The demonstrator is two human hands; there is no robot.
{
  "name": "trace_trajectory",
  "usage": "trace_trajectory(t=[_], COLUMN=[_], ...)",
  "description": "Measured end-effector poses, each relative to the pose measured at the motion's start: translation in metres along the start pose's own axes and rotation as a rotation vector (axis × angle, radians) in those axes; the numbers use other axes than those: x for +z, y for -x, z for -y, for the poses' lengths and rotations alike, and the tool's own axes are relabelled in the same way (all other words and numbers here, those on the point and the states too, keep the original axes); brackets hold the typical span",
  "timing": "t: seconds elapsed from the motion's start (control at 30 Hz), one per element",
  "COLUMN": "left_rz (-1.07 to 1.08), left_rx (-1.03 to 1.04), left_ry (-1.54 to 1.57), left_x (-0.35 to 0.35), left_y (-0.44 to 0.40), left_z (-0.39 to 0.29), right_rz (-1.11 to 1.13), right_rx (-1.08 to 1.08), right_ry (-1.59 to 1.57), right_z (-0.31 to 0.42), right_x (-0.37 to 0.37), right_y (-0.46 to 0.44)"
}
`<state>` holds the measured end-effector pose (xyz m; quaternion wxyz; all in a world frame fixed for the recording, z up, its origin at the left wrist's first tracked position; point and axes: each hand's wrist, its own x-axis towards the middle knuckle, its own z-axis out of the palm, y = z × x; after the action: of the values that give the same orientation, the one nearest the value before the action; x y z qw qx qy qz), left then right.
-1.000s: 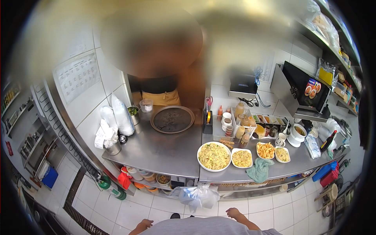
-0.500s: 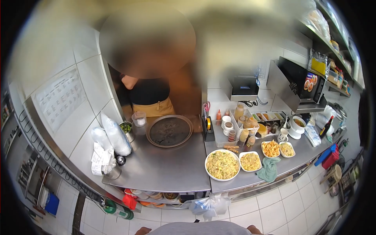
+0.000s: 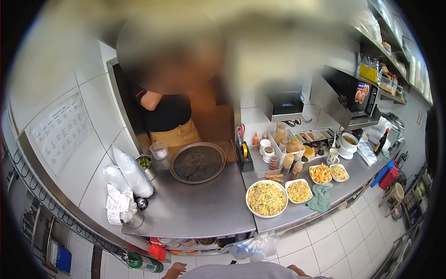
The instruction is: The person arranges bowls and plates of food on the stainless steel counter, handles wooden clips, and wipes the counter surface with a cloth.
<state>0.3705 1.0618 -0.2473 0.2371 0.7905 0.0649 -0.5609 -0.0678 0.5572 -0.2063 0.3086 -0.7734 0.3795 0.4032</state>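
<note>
My left hand hangs low at the bottom edge beside my grey shirt, its fingers apart and holding nothing that I can see. On the other side of the shirt, only part of my right hand shows, and its fingers are hidden. Beyond them is a steel counter. It bears a big white bowl of fried rice, a smaller bowl of fried rice, a bowl of golden fried pieces and another small bowl of food. A green cloth lies beside the bowls. Both hands are away from these.
A round dark tray lies at the pass-through, where a person in a black top stands. Sauce bottles, a tape dispenser and a soup bowl line the back. Plastic packs stand left.
The view has shifted and tilted slightly. More of my left hand now shows at the bottom edge. The food and dishes stay in place on the counter.
</note>
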Motion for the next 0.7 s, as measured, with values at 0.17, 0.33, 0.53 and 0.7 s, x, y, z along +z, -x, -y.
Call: trace_trajectory(t=[0.17,0.33,0.53,0.7], left_rz=[0.026,0.059,0.058,-0.102], left_rx=[-0.074,-0.012,0.453,0.921], left_ry=[-0.161,-0.386,-1.053,-1.102], left_x=[0.004,0.010,0.063,0.202], left_y=[0.020,0.038,0.036,0.094], left_z=[0.028,0.026,-0.068,-0.249], right_rz=[-0.019,-0.030,-0.108,0.003], right_rx=[0.009,0.016,-0.145,-0.206], right_ry=[-0.043,-0.085,-0.036,0.110], right_z=[-0.007,-0.030,-0.155,-0.189], right_x=[-0.012,-0.016,0.045,-0.010], right_y=[-0.004,-0.016,-0.141,-0.158])
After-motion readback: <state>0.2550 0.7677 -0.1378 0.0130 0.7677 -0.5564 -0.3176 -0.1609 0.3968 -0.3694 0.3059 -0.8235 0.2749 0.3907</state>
